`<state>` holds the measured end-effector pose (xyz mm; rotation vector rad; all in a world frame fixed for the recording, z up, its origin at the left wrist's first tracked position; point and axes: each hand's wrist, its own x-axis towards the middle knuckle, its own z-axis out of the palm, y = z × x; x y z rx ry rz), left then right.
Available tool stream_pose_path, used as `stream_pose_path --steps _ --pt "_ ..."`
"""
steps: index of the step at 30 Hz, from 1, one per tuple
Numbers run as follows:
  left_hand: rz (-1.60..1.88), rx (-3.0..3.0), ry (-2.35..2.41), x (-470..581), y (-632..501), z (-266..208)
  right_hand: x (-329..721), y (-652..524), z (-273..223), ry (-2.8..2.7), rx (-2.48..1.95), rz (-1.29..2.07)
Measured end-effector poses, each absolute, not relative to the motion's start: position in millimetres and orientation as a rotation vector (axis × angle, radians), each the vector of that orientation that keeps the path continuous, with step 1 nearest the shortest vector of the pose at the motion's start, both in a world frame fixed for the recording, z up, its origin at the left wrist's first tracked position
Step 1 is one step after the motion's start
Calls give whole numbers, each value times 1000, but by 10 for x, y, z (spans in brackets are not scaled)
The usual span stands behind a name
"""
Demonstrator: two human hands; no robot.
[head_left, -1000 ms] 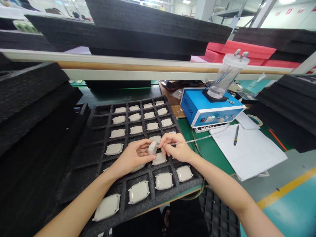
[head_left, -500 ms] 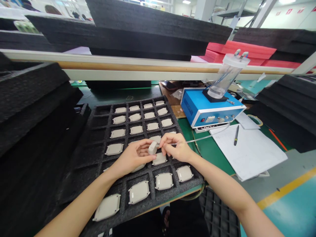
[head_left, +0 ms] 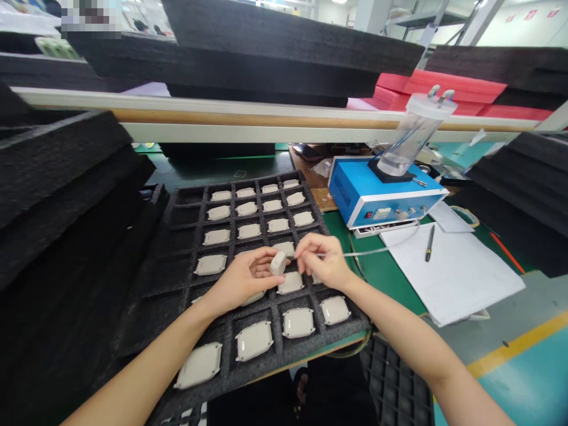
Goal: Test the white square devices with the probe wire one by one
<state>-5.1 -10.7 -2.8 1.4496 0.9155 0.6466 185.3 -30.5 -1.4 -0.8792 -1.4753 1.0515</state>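
My left hand (head_left: 246, 273) pinches a small off-white watch case (head_left: 278, 262), turned on edge, between thumb and fingers above the tray. Just to its right, my right hand (head_left: 323, 260) has its fingertips closed around the end of a thin clear tube (head_left: 370, 252). The tube's tip points at the case; whether it touches cannot be made out. Under both hands lies a black foam tray (head_left: 277, 355) with off-white watch cases (head_left: 299, 323) in most of its compartments. Its left column holds none.
The tube leads to a blue machine (head_left: 386, 195) carrying a clear cylinder (head_left: 415, 136). Papers (head_left: 457, 278) with a pen (head_left: 429, 243) lie at right. Black foam trays (head_left: 57, 195) are stacked high at left. A shelf edge (head_left: 248, 131) crosses behind the tray.
My right hand has drawn slightly away from the watch case, widening the small gap. My left hand still holds the case. The whole view has shifted a little.
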Motion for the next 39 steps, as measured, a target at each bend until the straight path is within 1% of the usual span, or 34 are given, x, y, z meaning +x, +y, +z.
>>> stream_pose_path --steps 4,8,11,14,17,21,23,25,29,31,35,39 --pt "795 1311 906 -37 -133 -52 1904 -282 -26 -1219 -888 826" --pt "1048 1127 876 -62 -120 -12 1919 -243 -47 -1259 -931 820" --pt "1221 1080 901 -163 -190 130 1924 -233 -44 -1297 -942 798" --pt "1234 1140 937 -353 -399 284 1934 -227 -43 -1297 -950 790" --pt "1235 1238 1092 -624 -689 324 1929 -237 -36 -1323 -948 790" --pt "1121 1475 1532 -1034 -1015 238 1907 -274 1 -1352 -937 792" --pt "1005 1659 1793 -1195 -1109 195 1900 -290 18 -1359 -949 798" --pt "848 1857 1931 -1290 -1163 179 1898 -298 22 -1367 -953 806" --pt "440 2115 1807 -1322 -1227 237 1908 -287 3 -1373 -942 814" --pt "347 2116 1775 -1324 -1264 283 1914 -281 -5 -1373 -934 814" --pt "311 2053 1807 -1363 -1332 267 1922 -285 -15 -1385 -937 827" --pt "424 2130 1892 -1359 -1391 148 1931 -276 -42 -1388 -953 834"
